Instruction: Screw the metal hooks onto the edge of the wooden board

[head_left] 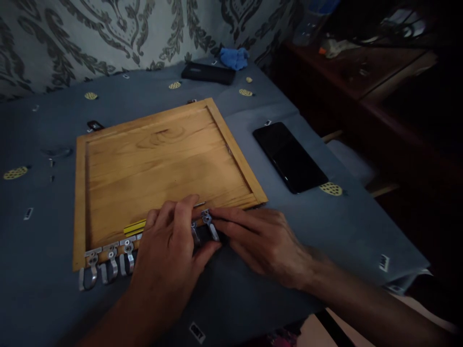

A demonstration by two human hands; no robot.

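Note:
A wooden panel [170, 168] with a raised frame lies on the table. Along its near edge runs a row of silver metal hooks [113, 262], with screws showing in the plates at the left. My left hand [166, 250] curls over this edge, its thumb in front of the hooks and its fingers on the wood. Beneath it passes a screwdriver with a yellow handle [134, 228]; its thin shaft shows beyond the fingers. Closed fingertips of my right hand [267, 238] are against the rightmost metal hook [207, 217]. My left hand hides the middle hooks.
A black smartphone [291, 156] lies right of the panel. At the back are a dark case [208, 73] and a crumpled blue cloth [234, 58]. Small screws [51, 163] lie at the left on the blue tablecloth [47, 241]. Dark wooden furniture [347, 86] stands to the right.

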